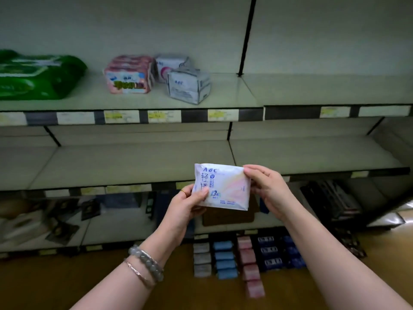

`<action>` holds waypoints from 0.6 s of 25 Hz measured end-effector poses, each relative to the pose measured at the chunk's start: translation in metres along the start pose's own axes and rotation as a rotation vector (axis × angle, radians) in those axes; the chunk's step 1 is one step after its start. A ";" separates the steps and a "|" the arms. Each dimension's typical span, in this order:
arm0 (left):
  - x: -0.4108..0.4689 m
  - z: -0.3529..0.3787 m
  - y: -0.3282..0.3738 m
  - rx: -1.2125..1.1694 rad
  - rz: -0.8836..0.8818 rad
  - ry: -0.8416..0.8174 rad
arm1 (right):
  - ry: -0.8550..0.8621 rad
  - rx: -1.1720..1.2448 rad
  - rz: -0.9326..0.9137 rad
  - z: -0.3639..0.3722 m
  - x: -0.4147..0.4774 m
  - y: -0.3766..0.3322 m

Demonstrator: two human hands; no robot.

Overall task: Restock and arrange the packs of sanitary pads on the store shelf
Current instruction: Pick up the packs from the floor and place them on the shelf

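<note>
Holding the pack upright in front of the bare middle shelf, I have my left hand pinching its lower left corner and my right hand pinching its right edge; I judge it belongs beside the white packs on the upper shelf; best to lift it level, label outward, and set it down squarely; squeezing harder would likely crumple it.

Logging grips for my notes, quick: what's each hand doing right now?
Left hand: grips the white ABC pack by its left edge.
Right hand: pinches the pack's right edge.
</note>
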State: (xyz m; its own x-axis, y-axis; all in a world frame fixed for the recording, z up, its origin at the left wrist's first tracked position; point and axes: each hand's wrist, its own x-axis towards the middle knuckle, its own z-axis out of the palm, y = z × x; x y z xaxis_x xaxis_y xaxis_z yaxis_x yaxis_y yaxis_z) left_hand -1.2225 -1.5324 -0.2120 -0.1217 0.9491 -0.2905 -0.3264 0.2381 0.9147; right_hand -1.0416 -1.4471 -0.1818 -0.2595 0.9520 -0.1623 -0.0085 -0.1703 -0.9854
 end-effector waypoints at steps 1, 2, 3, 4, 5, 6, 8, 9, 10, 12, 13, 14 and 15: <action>0.002 -0.006 -0.006 0.009 -0.007 -0.010 | 0.022 0.010 0.014 0.004 0.001 0.010; 0.004 -0.014 -0.014 0.018 -0.018 -0.015 | 0.032 0.020 0.033 0.008 0.003 0.023; 0.006 -0.020 -0.023 0.030 -0.031 -0.012 | 0.027 0.018 0.046 0.009 0.005 0.037; 0.010 -0.027 -0.034 0.044 -0.046 -0.009 | 0.008 0.004 0.050 0.009 0.009 0.051; 0.013 -0.033 -0.047 0.061 -0.067 0.000 | -0.032 -0.029 0.060 0.008 0.013 0.068; 0.016 -0.039 -0.061 0.082 -0.091 0.011 | -0.086 -0.090 0.073 0.007 0.015 0.083; 0.021 -0.048 -0.088 0.118 -0.127 0.032 | -0.161 -0.238 0.098 0.004 0.020 0.109; 0.024 -0.052 -0.104 0.132 -0.136 0.043 | -0.177 -0.293 0.102 0.004 0.023 0.123; 0.029 -0.056 -0.124 0.136 -0.144 0.064 | -0.189 -0.324 0.104 0.003 0.026 0.141; 0.041 -0.062 -0.168 0.118 -0.168 0.121 | -0.201 -0.330 0.126 0.000 0.033 0.183; 0.049 -0.066 -0.193 0.114 -0.180 0.147 | -0.207 -0.324 0.146 -0.002 0.035 0.206; 0.056 -0.069 -0.217 0.114 -0.193 0.166 | -0.220 -0.316 0.162 -0.004 0.038 0.230; 0.065 -0.073 -0.243 0.120 -0.212 0.178 | -0.238 -0.310 0.177 -0.008 0.041 0.254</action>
State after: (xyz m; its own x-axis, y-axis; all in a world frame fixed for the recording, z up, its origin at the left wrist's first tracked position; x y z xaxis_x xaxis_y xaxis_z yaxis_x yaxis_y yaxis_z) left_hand -1.2195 -1.5438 -0.4736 -0.2284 0.8270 -0.5138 -0.2500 0.4602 0.8519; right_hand -1.0467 -1.4496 -0.4387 -0.4469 0.8236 -0.3492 0.3377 -0.2062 -0.9184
